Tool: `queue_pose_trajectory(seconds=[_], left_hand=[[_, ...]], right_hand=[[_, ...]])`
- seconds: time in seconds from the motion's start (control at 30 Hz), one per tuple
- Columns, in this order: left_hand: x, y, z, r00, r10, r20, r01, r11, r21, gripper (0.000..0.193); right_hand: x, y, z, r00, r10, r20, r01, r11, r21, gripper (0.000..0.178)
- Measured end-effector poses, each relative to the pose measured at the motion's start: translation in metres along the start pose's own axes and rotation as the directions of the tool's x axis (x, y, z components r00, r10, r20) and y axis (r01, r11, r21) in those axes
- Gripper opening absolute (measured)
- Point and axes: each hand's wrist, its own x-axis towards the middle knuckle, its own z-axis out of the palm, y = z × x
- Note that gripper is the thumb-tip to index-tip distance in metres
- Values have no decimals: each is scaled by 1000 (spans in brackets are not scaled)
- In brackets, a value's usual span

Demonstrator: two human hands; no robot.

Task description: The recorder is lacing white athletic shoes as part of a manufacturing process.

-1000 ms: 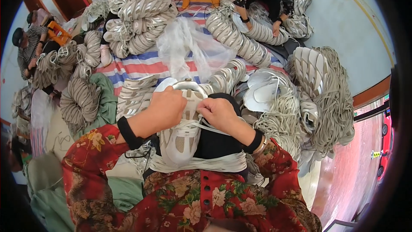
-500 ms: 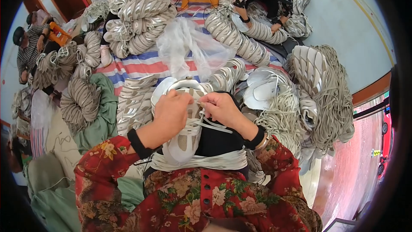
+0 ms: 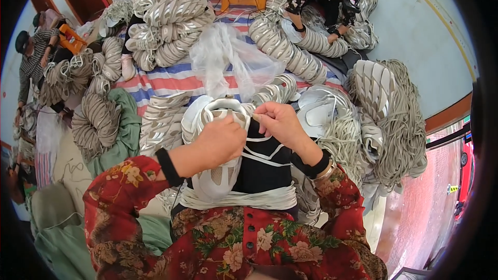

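Right hand (image 3: 280,124) has thumb and forefinger pinched narrow at the shoe's right edge, grip contents too small to tell; left hand (image 3: 220,141) is curled over the shoe's middle, fingertips hidden, can't tell its grip; pale shoe (image 3: 211,182) sits centre frame, toe down; white lace (image 3: 275,164) trails across black lap (image 3: 264,177).

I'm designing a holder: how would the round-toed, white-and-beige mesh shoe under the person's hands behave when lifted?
The mesh shoe is probably light for its size, judging by its thin-looking mesh panels. Its rounded toe may hold shape, looking smooth now.
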Motion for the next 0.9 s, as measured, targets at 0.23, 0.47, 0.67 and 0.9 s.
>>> queue_pose_trajectory(seconds=[0.23, 0.47, 0.67, 0.9], left_hand=[[-8, -13, -4, 984, -88, -156, 48, 968, -245, 12], [-4, -4, 1, 1000, -24, 5, 24, 991, -129, 16], [-4, -13, -12, 970, -235, 56, 216, 742, -635, 18], [-13, -8, 8, 997, 27, -78, -55, 917, -395, 13]], right_hand=[[16, 6, 15, 970, -116, 214, 170, 952, -253, 12], [14, -3, 13, 961, 30, 276, 43, 966, -255, 13], [16, 1, 16, 965, -9, 261, 75, 966, -246, 14], [15, 7, 23, 968, -108, 229, 186, 916, -355, 14]])
